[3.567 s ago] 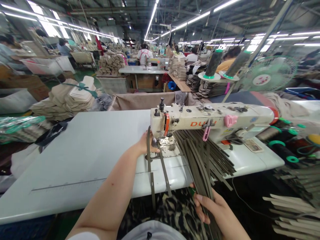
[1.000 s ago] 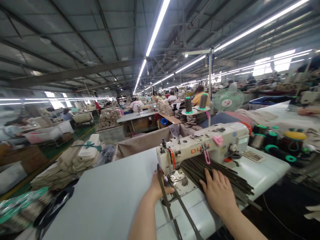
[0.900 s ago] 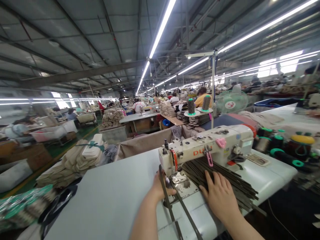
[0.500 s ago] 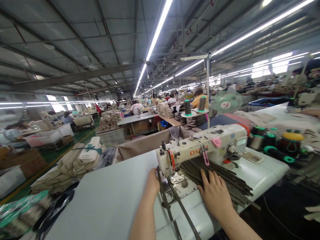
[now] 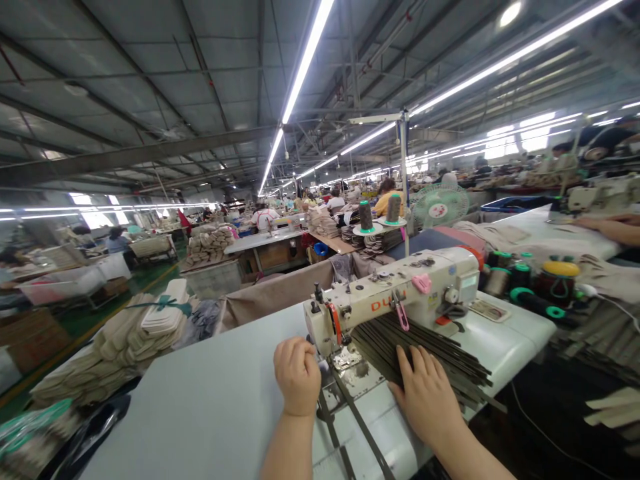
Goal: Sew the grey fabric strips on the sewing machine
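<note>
Across the pale counter (image 5: 200,407), wide bare room lies to the left, while the cream sewing machine (image 5: 395,300) takes up the right end near the edge. Under its arm lies a fanned pile of dark straps (image 5: 440,357), reaching toward the counter's right rim. Thread cones (image 5: 520,275) crowd behind the machine. The right hand (image 5: 425,393) rests flat, fingers spread, on the straps. The left hand (image 5: 297,373) is curled into a fist beside the needle, just above one strap (image 5: 357,423) running to the near edge.

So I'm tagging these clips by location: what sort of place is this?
Most likely a sewing factory floor: an industrial sewing machine at the person's hands, thread cones on a stand, and stacked cut pieces on rows of worktables under strip lights.
</note>
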Motion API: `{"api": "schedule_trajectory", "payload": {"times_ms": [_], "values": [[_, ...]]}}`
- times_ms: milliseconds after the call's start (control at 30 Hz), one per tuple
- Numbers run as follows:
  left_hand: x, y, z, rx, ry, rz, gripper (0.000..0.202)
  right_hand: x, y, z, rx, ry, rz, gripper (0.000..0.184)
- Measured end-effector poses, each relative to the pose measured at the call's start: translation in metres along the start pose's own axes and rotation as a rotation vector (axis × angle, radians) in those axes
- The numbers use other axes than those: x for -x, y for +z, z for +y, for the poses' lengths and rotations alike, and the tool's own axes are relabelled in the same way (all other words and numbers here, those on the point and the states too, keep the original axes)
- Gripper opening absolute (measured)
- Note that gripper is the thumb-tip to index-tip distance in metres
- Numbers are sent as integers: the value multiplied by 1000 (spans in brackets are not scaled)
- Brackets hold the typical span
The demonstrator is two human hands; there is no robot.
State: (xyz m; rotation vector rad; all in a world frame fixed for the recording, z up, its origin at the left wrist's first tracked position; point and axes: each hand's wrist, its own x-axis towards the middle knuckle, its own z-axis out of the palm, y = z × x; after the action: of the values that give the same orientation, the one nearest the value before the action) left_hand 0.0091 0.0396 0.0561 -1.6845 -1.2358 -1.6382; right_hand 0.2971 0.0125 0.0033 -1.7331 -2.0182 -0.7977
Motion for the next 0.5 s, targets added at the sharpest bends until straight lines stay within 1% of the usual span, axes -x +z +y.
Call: {"api": "schedule_trajectory", "payload": {"times_ms": [100, 167, 267, 333, 367, 400, 433, 500], "values": [[3, 0, 39, 100, 217, -96, 31, 7, 4, 3, -12, -11, 39, 58], [10, 0, 58, 162, 344, -207, 28, 10, 4, 5, -26, -41, 83, 58], [24, 2, 76, 231, 493, -441, 18, 14, -3, 9, -128, -65, 118, 55], [30, 3, 81, 270, 525, -607, 20, 19, -12, 14, -278, -26, 113, 53], [32, 6, 83, 277, 500, -696, 22, 23, -17, 17, -319, -3, 102, 53], [34, 9, 83, 278, 436, -778, 23, 28, -21, 21, -341, 27, 89, 54], [35, 12, 82, 277, 336, -854, 24, 33, -25, 27, -360, 61, 80, 54], [40, 22, 79, 315, 66, -948, 28, 45, -30, 42, -383, 138, 78, 54]]}}
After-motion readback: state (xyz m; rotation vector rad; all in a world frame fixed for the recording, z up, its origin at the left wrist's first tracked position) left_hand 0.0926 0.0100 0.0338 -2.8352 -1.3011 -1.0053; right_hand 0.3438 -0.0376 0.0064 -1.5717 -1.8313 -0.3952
